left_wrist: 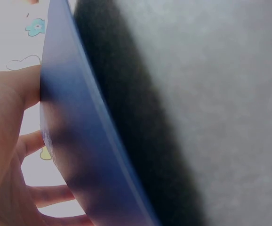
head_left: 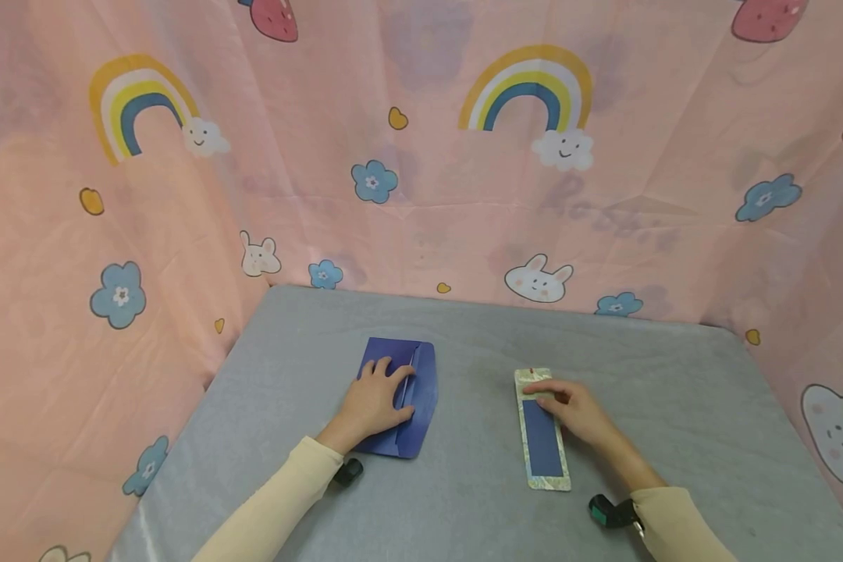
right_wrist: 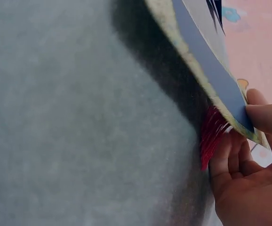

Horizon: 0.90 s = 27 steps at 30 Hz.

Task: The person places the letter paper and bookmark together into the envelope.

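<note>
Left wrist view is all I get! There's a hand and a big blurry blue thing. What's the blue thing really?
Observer: From the head view, it's an envelope with its flap opened out to the right.

Operator: Cool! Where's the other hand?

Observer: The right hand is touching a long strip that looks like a bookmark.

Operator: Ooh, has it got anything dangly?

Observer: Yes, the right wrist view shows a red tassel at one end.
</note>
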Tool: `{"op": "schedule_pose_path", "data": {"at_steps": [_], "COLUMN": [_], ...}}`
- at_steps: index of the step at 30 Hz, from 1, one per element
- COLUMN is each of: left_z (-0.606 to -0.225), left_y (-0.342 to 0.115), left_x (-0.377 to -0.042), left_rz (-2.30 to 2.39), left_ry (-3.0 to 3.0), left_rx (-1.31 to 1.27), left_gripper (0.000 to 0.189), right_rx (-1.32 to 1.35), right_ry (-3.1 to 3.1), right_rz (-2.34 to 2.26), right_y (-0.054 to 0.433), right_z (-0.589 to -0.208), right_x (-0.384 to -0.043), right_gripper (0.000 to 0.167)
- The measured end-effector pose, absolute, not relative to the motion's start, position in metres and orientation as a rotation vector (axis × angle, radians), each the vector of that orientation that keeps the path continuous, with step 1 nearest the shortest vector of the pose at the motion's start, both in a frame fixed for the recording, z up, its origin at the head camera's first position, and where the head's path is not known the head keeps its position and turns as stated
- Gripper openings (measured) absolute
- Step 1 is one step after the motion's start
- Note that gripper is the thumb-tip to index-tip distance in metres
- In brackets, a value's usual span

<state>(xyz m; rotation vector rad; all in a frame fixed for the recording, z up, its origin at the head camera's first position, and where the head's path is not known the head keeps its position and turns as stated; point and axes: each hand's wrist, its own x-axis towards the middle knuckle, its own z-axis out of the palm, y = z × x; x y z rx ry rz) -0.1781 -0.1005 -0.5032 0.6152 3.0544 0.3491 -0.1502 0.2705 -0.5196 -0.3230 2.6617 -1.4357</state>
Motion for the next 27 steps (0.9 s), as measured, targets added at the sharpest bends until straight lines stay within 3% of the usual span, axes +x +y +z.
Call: {"op": "schedule_pose_path", "data": {"at_steps": [9,19,27], "left_z": [-0.5029,-0.5045,-0.5053], "left_y": [-0.1005,-0.1003,-0.1006], "left_x": [-0.1769,-0.1776,-0.1783], "left_rz": [0.349,0.349,0.348], "left_ry": [3.048,3.054,3.056], "left_rx": [0.612,0.617,0.619], "left_gripper": [0.063,0.062,0.062], "right_rx": [-0.338,-0.134,-0.259], "right_ry": [2.71,2.678,2.499], "right_rz": [-1.402,-1.482,-1.529], "right_y": [0.2663,0.2646,0.2715], "right_z": [-0.5127,-0.5152,-0.5182], "right_x": [-0.1455,-0.1446,-0.1449], "right_gripper": [0.025,0.027,0.054]}}
